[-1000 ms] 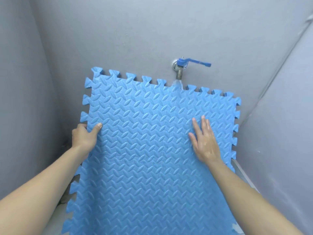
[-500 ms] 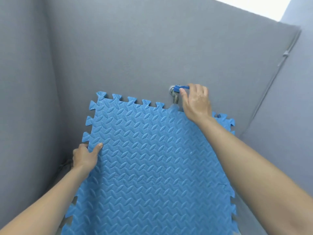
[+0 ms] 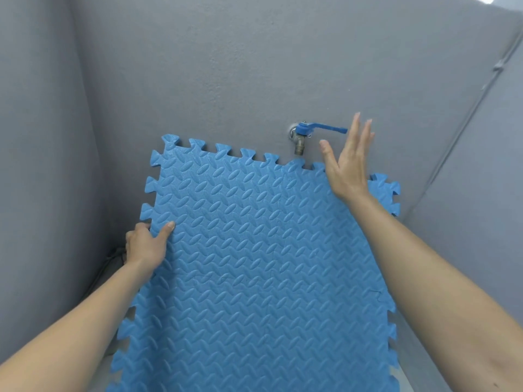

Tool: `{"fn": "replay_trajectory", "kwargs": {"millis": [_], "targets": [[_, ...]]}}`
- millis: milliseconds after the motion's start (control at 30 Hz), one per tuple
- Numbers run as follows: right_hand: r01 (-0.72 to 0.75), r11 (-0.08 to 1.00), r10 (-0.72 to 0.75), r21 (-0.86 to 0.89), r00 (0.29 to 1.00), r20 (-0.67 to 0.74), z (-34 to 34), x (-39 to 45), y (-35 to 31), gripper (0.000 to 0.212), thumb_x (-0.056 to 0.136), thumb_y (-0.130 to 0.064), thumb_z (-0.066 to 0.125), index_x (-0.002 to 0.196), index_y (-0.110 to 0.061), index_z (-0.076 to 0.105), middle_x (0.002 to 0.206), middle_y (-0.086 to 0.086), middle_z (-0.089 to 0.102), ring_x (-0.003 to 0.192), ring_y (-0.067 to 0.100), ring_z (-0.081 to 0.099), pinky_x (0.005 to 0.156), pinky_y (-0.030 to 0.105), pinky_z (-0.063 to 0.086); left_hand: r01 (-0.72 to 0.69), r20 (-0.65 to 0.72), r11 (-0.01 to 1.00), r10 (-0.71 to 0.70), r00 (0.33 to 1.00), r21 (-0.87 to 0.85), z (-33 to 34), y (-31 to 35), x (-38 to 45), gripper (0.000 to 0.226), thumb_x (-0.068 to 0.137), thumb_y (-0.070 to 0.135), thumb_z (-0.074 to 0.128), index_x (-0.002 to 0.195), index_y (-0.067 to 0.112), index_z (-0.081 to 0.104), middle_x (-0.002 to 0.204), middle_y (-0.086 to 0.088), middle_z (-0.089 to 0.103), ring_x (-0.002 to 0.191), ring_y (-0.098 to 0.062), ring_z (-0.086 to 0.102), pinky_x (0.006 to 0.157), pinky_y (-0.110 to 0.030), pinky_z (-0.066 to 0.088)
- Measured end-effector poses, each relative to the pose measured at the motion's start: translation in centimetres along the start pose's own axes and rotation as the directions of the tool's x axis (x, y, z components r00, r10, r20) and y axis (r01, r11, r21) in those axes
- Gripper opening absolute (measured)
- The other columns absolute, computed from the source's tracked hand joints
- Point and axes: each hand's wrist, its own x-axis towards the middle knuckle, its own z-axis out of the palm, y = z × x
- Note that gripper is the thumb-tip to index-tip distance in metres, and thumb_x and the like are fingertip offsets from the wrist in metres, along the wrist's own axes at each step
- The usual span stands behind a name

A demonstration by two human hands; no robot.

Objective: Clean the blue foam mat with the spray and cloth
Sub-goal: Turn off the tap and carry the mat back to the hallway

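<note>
At centre-left of the frame the left hand (image 3: 145,246) keeps its pinch on the toothed left edge of the blue foam mat (image 3: 254,264), which leans against the grey wall (image 3: 226,66) and fills the lower middle. At upper right, the right hand (image 3: 349,162), closed on the tap's blue lever (image 3: 325,128) half a second ago, has let go and hangs open and empty beside it. No water shows at the tap (image 3: 299,142), so the rinse looks finished; spray and cloth are out of view.

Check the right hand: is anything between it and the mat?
Nothing visible. The right hand is open, raised beside the tap, with bare mat directly below it. The left hand grips the mat's left edge.
</note>
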Motion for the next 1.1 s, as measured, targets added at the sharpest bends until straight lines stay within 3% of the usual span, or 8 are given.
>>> {"fn": "replay_trajectory", "kwargs": {"millis": [100, 233, 300, 400, 600, 767, 933, 1100], "targets": [[-0.294, 0.955, 0.277, -0.051, 0.936, -0.216, -1.2, -5.0, 5.8, 0.092, 0.089, -0.062, 0.048, 0.156, -0.02, 0.002, 0.164, 0.015, -0.003, 0.152, 0.029, -0.004, 0.12, 0.048, 0.008, -0.034, -0.007, 0.999, 0.035, 0.999, 0.036, 0.0, -0.2, -0.1, 0.075, 0.089, 0.054, 0.053, 0.14, 0.004, 0.034, 0.142, -0.018, 0.033, 0.125, -0.036, 0.043, 0.102, -0.048, 0.039], [-0.758, 0.652, 0.739, -0.03, 0.643, -0.201, -2.3, -9.8, 13.1, 0.112, 0.075, -0.073, 0.057, 0.156, -0.017, 0.004, 0.163, 0.016, 0.009, 0.15, 0.034, 0.012, 0.116, 0.062, 0.012, -0.121, -0.031, 0.988, 0.124, 0.992, 0.091, 0.3, -0.5, 0.3, 0.078, 0.086, 0.058, 0.053, 0.136, 0.0, 0.037, 0.139, -0.019, 0.035, 0.123, -0.036, 0.045, 0.102, -0.048, 0.04], [-0.771, 0.633, 0.773, 0.07, 0.634, -0.011, -2.5, -10.9, 15.5, 0.107, 0.072, -0.069, 0.066, 0.153, -0.015, 0.022, 0.154, 0.009, 0.038, 0.139, 0.028, 0.039, 0.113, 0.046, 0.031, -0.131, -0.056, 0.988, 0.136, 0.989, 0.087, 0.4, -0.7, 0.3, 0.092, 0.074, 0.07, 0.06, 0.131, -0.001, 0.041, 0.133, -0.017, 0.042, 0.119, -0.033, 0.048, 0.1, -0.048, 0.043], [-0.763, 0.633, 0.758, 0.127, 0.645, 0.099, -3.6, -11.4, 16.8, 0.075, 0.073, -0.053, 0.077, 0.132, -0.015, 0.05, 0.123, 0.0, 0.062, 0.097, 0.003, 0.066, 0.079, 0.021, 0.049, -0.095, -0.1, 0.994, 0.101, 0.99, 0.061, 0.0, -0.7, -0.3, 0.104, 0.056, 0.076, 0.069, 0.123, 0.002, 0.042, 0.126, -0.012, 0.05, 0.116, -0.028, 0.051, 0.099, -0.044, 0.045], [-0.897, 0.422, 0.852, 0.134, 0.443, 0.278, -9.8, -12.0, 12.3, 0.061, 0.07, -0.043, 0.084, 0.112, -0.024, 0.045, 0.109, -0.001, 0.065, 0.081, 0.015, 0.067, 0.041, 0.024, 0.05, 0.05, 0.041, 0.997, -0.052, 0.998, 0.059, -4.9, 0.8, -5.3, 0.092, 0.064, 0.051, 0.082, 0.13, 0.013, 0.031, 0.122, 0.005, 0.052, 0.105, -0.011, 0.051, 0.088, -0.025, 0.039], [-0.951, 0.304, 0.87, 0.059, 0.302, 0.39, -15.6, -11.7, 6.6, 0.054, 0.081, -0.037, 0.077, 0.113, -0.022, 0.037, 0.104, -0.006, 0.061, 0.079, 0.009, 0.065, 0.048, 0.029, 0.054, 0.191, 0.091, 0.968, -0.208, 0.974, 0.162, -11.1, 3.1, -10.3, 0.09, 0.063, 0.047, 0.084, 0.123, 0.007, 0.032, 0.12, -0.002, 0.051, 0.108, -0.021, 0.054, 0.084, -0.032, 0.042], [-0.942, 0.328, 0.866, 0.068, 0.328, 0.376, -20.3, -6.4, 0.2, 0.05, 0.083, -0.038, 0.075, 0.116, -0.028, 0.038, 0.101, -0.014, 0.062, 0.077, 0.002, 0.064, 0.057, 0.027, 0.05, 0.157, 0.031, 0.977, -0.163, 0.986, 0.145, -16.8, 10.3, -13.2, 0.108, 0.07, 0.046, 0.079, 0.147, 0.016, 0.01, 0.143, -0.011, 0.035, 0.13, -0.027, 0.04, 0.108, -0.043, 0.034], [-0.915, 0.383, 0.843, 0.127, 0.402, 0.358, -26.6, 4.6, -8.0, 0.048, 0.08, -0.045, 0.075, 0.115, -0.037, 0.042, 0.111, -0.007, 0.061, 0.084, 0.01, 0.064, 0.069, 0.028, 0.05, 0.138, -0.054, 0.961, -0.129, 0.99, 0.238, -23.0, 23.9, -14.2, 0.11, 0.078, 0.057, 0.065, 0.151, 0.015, -0.006, 0.137, -0.02, 0.023, 0.121, -0.036, 0.042, 0.103, -0.042, 0.035]]}}
